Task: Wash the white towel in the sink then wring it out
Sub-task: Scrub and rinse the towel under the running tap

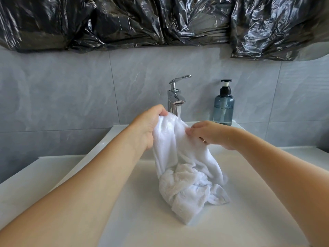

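A white towel [179,163] hangs over the white sink [240,202], and its bunched lower end lies on the basin floor. My left hand [147,127] grips the towel's upper left edge. My right hand [211,134] pinches its upper right edge. The top of the towel is held just under the chrome tap [175,98], from which water runs onto the cloth.
A blue soap pump bottle [224,106] stands on the sink's back rim, right of the tap. Grey tiles cover the wall behind. Black plastic sheeting [160,20] hangs along the top of the wall. A white counter [44,168] flanks the basin on the left.
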Available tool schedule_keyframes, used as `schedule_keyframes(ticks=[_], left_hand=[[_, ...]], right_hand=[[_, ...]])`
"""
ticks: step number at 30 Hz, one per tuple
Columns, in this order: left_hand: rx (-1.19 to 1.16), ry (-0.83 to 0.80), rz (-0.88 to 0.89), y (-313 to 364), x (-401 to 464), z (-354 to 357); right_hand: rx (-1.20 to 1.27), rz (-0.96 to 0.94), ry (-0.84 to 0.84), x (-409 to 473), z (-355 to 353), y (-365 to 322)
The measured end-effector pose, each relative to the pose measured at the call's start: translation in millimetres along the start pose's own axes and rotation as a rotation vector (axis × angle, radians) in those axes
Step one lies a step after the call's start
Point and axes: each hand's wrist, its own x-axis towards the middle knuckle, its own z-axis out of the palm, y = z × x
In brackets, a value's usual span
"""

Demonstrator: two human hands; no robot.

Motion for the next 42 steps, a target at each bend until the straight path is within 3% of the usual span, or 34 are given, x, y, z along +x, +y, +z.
schedule_keyframes(ticks=[10,13,15,18,21,25,27,34,42], left_hand=[[-0.163,0.171,0.078,4.8,-0.2,1.0],[-0.195,0.228,0.089,5.8,-3.1,1.8],[-0.181,0.245,0.107,6.5,-4.7,0.8],[-0.049,0.248,0.186,7.5,-3.0,-2.4],[0.221,0.078,0.272,6.4,-3.1,-2.0],[0.629,-0.246,0.125,-8.6,-9.0,2.1],[0.690,-0.215,0.135,-11.7,-10.0,3.7],[0.354,0.038,0.096,-4.7,-5.7,-2.9],[0.069,0.238,0.227,-0.1,-8.0,0.9]], right_hand=[[0.082,-0.035,0.067,-0.7,2.2,-7.9],[-0.007,0.008,-0.062,-0.1,3.2,0.2],[-0.010,0.006,-0.095,-1.5,4.9,1.6],[-0.074,-0.064,0.019,-4.6,4.4,-7.0],[-0.034,-0.114,0.140,-3.3,-0.1,-9.1],[0.136,-0.086,0.187,-2.2,-1.2,-10.6],[0.105,-0.122,0.153,-1.6,2.1,-10.4],[0.248,-0.109,-0.060,4.2,1.2,0.7],[0.064,-0.042,-0.197,0.6,4.2,3.1]])
